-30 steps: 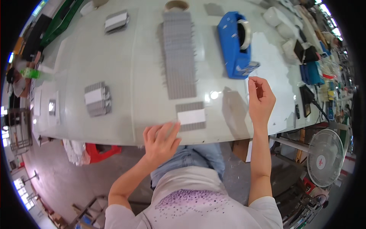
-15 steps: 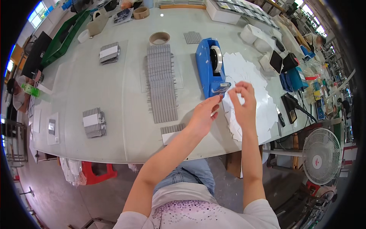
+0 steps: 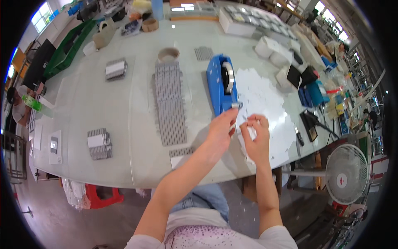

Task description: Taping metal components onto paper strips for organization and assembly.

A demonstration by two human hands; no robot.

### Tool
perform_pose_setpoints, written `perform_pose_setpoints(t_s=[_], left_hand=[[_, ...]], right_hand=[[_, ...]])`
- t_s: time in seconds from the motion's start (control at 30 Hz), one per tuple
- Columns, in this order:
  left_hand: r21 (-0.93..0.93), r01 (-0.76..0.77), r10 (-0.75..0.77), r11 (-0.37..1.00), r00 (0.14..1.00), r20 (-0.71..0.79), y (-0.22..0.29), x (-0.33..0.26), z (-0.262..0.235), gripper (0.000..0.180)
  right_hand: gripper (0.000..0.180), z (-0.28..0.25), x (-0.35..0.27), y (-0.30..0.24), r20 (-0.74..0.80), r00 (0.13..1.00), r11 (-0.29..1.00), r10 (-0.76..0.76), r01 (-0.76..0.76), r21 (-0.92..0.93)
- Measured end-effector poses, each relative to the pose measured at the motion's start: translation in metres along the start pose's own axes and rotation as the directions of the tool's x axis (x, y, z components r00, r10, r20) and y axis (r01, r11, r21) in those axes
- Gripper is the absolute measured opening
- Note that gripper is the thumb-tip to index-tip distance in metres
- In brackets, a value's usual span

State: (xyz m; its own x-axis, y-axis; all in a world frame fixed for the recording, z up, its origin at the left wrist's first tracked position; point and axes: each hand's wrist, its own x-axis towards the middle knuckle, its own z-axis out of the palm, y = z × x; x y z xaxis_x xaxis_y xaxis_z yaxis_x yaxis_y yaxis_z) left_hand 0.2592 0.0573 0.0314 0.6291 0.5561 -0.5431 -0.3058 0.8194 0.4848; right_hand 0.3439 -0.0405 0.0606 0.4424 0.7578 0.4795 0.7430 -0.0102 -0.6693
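My left hand [image 3: 221,130] is at the front end of a blue tape dispenser [image 3: 215,85], its thumb and forefinger pressed together by the metal cutter [image 3: 236,105]. What lies between those fingertips is too small to make out. Just to the right, my right hand [image 3: 258,139] is pinched above a pile of white paper pieces [image 3: 271,99]. A tiny item seems to be at its fingertips, but I cannot tell its kind. Left of the dispenser lies a long overlapping row of grey ribbed strips [image 3: 171,103]. A shorter ribbed piece with a white label [image 3: 178,161] is partly behind my left forearm.
Grey ribbed bundles with white bands lie at left, one farther [image 3: 116,69], one nearer [image 3: 98,143]. A tape roll [image 3: 168,54] stands beyond the long row. White rolls [image 3: 265,47] and a black-handled tool [image 3: 299,137] are at right. A fan [image 3: 347,174] stands beyond the table edge.
My left fingertips have come up closer to the dispenser's cutter. My right hand has dropped lower over the paper pile. The whole view has shifted slightly.
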Motion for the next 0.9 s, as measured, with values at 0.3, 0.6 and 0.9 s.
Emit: perform_pose_setpoints(t_s=[0.3, 0.6, 0.9], left_hand=[[-0.146, -0.134, 0.120, 0.980, 0.988, -0.099, -0.045, -0.023, 0.002, 0.018], [0.116, -0.516, 0.528, 0.849, 0.840, -0.127, -0.023, -0.155, -0.111, 0.014], [0.479, -0.228, 0.313, 0.848, 0.944, -0.105, -0.006, -0.221, -0.164, 0.010]], right_hand=[[0.006, 0.013, -0.046, 0.016, -0.062, 0.989, 0.990, 0.137, -0.135, 0.046], [0.005, 0.028, -0.078, -0.063, 0.517, 0.760, 0.581, 0.393, -0.641, 0.502], [0.008, 0.041, -0.111, -0.073, 0.767, 0.554, 0.476, 0.325, -0.796, 0.373]])
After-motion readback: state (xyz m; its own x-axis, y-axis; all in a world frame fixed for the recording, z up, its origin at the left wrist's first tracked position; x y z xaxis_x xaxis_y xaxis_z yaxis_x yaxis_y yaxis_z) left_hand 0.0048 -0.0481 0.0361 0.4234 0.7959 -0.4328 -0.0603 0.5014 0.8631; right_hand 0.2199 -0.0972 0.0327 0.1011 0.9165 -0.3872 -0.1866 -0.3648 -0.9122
